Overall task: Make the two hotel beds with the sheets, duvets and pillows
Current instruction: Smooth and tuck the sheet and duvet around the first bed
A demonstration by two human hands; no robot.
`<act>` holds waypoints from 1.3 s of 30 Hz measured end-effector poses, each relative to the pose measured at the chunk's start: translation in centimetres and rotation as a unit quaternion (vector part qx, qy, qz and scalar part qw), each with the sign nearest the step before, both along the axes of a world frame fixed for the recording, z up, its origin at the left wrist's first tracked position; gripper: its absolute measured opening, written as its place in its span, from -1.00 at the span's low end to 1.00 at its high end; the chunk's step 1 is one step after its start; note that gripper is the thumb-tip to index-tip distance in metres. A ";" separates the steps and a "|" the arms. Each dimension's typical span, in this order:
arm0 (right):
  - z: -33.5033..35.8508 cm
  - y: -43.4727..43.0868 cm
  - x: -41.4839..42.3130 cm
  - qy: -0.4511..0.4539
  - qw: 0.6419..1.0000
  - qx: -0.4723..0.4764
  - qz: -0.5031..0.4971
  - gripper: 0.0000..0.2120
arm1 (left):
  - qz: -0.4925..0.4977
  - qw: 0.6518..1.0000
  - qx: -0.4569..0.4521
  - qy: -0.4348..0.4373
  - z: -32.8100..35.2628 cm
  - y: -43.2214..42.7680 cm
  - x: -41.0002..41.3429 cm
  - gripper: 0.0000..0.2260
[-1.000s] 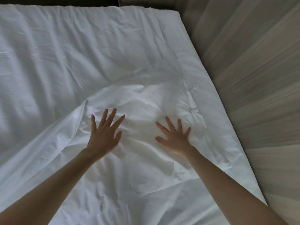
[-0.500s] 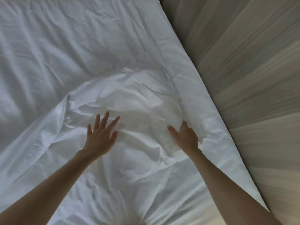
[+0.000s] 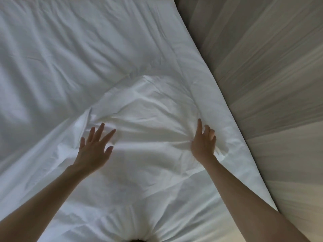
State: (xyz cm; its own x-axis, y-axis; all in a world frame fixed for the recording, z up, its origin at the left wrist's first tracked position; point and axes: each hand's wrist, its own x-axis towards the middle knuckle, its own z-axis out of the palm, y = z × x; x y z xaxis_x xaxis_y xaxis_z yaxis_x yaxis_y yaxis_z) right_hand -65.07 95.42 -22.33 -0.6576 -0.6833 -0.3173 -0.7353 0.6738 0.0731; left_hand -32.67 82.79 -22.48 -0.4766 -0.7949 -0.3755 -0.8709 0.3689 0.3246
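Spread across the bed (image 3: 232,165): duvet (image 3: 70,49), a turned-back fold (image 3: 148,109) lying on top at the near side. On that fold, left hand (image 3: 94,151) toward its left edge, right hand (image 3: 202,145) at its right edge, well apart. Right of the bed, floor (image 3: 272,81).

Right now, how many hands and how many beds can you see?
Hands: 2, the left hand and the right hand
Bed: 1
Total: 3
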 end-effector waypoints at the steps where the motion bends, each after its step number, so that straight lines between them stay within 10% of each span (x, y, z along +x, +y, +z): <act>1: 0.5 -0.6 1.2 0.004 0.999 -0.034 0.037 -0.19 | 0.009 1.000 -0.010 0.015 0.2 0.3 0.9 -0.41; 12: 5.3 -9.8 22.5 -0.282 0.885 -0.110 0.355 -0.33 | 0.156 0.979 -0.123 -0.038 1.5 7.5 14.2 -0.22; 24: 0.4 -14.9 34.0 -0.203 0.856 -0.006 0.475 -0.14 | 0.276 0.923 -0.230 -0.136 -1.9 9.8 25.2 -0.22; 30: 0.2 -17.4 35.4 -0.058 0.829 -0.112 0.545 -0.79 | 0.348 0.900 -0.248 -0.088 -1.5 7.6 29.1 -0.58; 39: 9.6 -21.0 35.7 -0.111 0.836 -0.194 0.501 -0.79 | 0.437 0.837 -0.324 -0.055 8.8 -4.8 31.0 -0.64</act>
